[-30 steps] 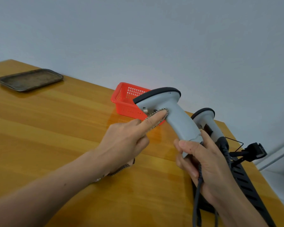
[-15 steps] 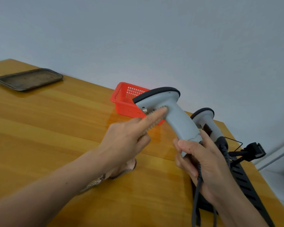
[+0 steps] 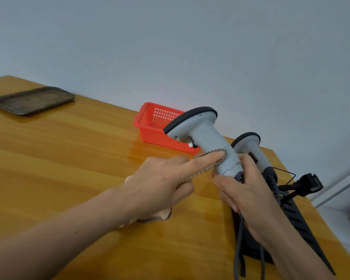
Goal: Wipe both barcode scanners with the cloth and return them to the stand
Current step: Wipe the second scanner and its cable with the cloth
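My right hand [image 3: 245,190] grips the base of a grey barcode scanner [image 3: 202,138] with a black top rim, holding it upright above the wooden table. My left hand [image 3: 164,180] holds a cloth [image 3: 154,218] with a braided edge; its index finger, wrapped in the cloth, presses on the scanner's handle just above my right hand. A second grey scanner [image 3: 249,146] stands behind it in the black stand [image 3: 295,217] at the right. Grey cables hang down from under my right hand.
A red plastic basket [image 3: 150,126] sits behind the held scanner near the wall. A dark metal tray [image 3: 32,100] lies at the far left of the table [image 3: 59,158]. The table's right edge runs just beyond the stand.
My left index finger with the cloth has slid down from the trigger area under the scanner's head to the lower handle. The scanner and right hand have stayed almost still.
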